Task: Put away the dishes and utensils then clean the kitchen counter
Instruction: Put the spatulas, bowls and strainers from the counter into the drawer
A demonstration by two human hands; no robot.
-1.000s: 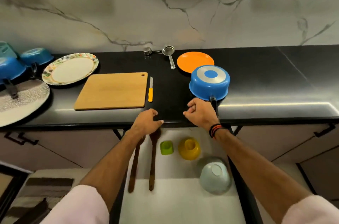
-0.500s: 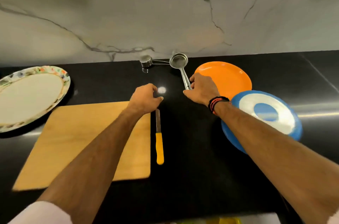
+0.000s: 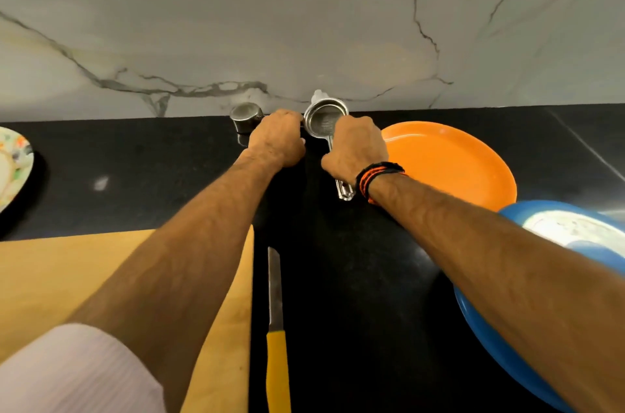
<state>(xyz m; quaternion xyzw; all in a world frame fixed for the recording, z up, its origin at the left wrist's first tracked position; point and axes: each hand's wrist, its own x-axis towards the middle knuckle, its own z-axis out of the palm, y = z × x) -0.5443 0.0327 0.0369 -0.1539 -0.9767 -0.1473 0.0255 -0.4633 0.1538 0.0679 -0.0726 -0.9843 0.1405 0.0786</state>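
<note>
1. A patterned plate (image 3: 13, 169) lay at the surface's (image 3: 135, 175) left edge, and a board (image 3: 67, 277) sat by the front edge with a knife (image 3: 278, 338) just beside it.
2. At the back edge the left hand (image 3: 275, 138) was curled over the handle of a small cup (image 3: 245, 115); whether its fingers pinched that handle could not be told.
3. The right hand (image 3: 358, 148) gripped the handle of a larger cup (image 3: 321, 123), fingers wrapped round it.
4. An orange plate (image 3: 449, 162) and an upturned blue pan (image 3: 558, 243) lay toward the right.
5. The step appeared to be gathering the utensils; next, both cups would likely need lifting clear and carrying to storage.
</note>
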